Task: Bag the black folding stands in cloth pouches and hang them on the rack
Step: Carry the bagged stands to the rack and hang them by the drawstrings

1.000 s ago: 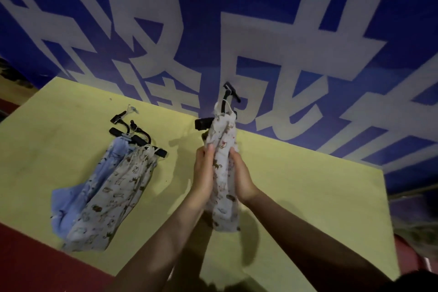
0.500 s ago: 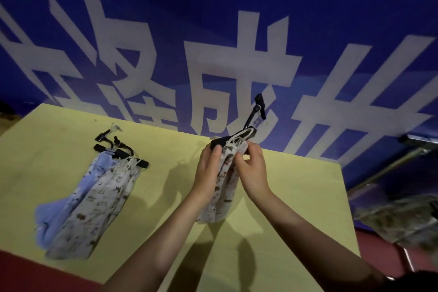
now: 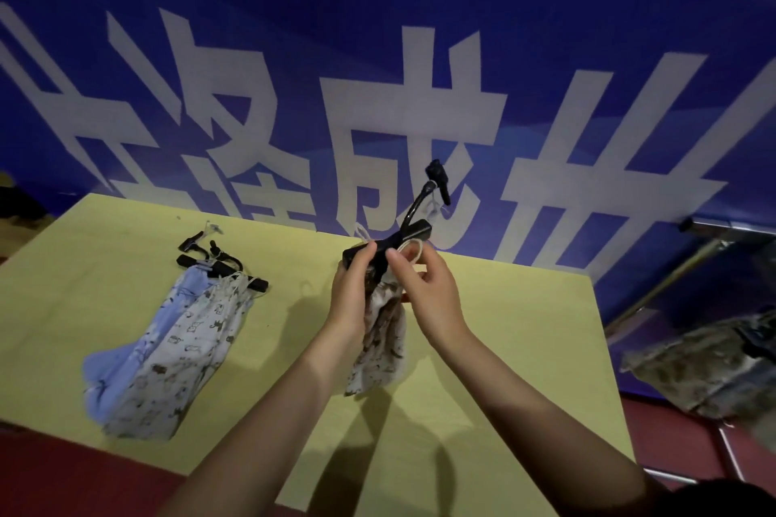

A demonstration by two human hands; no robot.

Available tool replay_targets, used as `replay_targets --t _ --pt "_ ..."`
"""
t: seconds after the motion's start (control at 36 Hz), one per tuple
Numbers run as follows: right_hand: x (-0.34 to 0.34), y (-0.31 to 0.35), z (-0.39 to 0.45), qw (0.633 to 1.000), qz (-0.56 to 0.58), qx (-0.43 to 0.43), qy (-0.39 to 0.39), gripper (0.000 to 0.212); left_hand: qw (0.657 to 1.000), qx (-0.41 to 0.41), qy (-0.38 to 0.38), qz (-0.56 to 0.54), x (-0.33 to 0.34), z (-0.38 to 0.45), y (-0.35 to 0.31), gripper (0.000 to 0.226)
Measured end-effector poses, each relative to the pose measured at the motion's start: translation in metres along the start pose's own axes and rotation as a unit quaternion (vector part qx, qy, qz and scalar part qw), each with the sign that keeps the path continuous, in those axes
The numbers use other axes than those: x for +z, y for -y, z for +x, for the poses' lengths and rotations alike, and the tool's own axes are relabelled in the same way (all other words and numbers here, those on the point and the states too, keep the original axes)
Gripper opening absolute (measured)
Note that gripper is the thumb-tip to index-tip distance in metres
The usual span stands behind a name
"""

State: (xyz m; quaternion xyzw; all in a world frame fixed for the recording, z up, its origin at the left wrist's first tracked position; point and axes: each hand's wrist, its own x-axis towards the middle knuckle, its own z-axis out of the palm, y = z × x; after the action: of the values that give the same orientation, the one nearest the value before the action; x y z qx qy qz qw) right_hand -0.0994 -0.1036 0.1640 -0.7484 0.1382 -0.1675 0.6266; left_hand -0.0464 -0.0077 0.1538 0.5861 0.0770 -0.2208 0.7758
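A black folding stand pokes out of the top of a white printed cloth pouch held up above the yellow table. My left hand grips the pouch neck and the stand's black bar. My right hand pinches the pouch's white drawstring loop just below the bar. The stand's curved hook arm rises above both hands. On the table's left lie two filled pouches, a blue one and a white printed one, with black stand ends sticking out.
A blue banner with large white characters hangs behind the table. A metal rack bar slants at the right, with a patterned pouch below it. Red floor shows at the lower left and right.
The bagged stand has tilted so its bar lies more level. My right hand moved from the pouch side up to the drawstring at the neck. The view shifted right, showing the rack.
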Motion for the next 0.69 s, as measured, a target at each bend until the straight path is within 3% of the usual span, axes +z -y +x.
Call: replay_targets --t 0.17,0.28,0.5,0.58,0.69 --pt "0.001 0.01 0.004 0.999 -0.024 0.023 0.017 0.035 0.999 0.04 -0.023 -0.017 -0.008 -0.015 -0.005 0.042" --pt "-0.009 0.015 -0.003 0.995 -0.063 -0.022 0.075 0.038 0.995 0.037 -0.062 -0.069 -0.019 -0.02 -0.011 0.022" --pt "-0.035 0.018 0.005 0.993 -0.1 -0.023 0.053 0.047 0.986 0.036 -0.095 -0.131 -0.034 -0.024 -0.014 0.016" --pt "-0.043 0.025 0.008 0.993 -0.104 -0.036 0.042 0.044 0.989 0.09 -0.092 -0.078 -0.031 -0.027 -0.023 0.013" --pt "-0.05 0.034 0.012 0.991 -0.116 -0.063 0.035 0.043 0.964 0.208 -0.106 0.127 -0.027 -0.025 -0.041 0.019"
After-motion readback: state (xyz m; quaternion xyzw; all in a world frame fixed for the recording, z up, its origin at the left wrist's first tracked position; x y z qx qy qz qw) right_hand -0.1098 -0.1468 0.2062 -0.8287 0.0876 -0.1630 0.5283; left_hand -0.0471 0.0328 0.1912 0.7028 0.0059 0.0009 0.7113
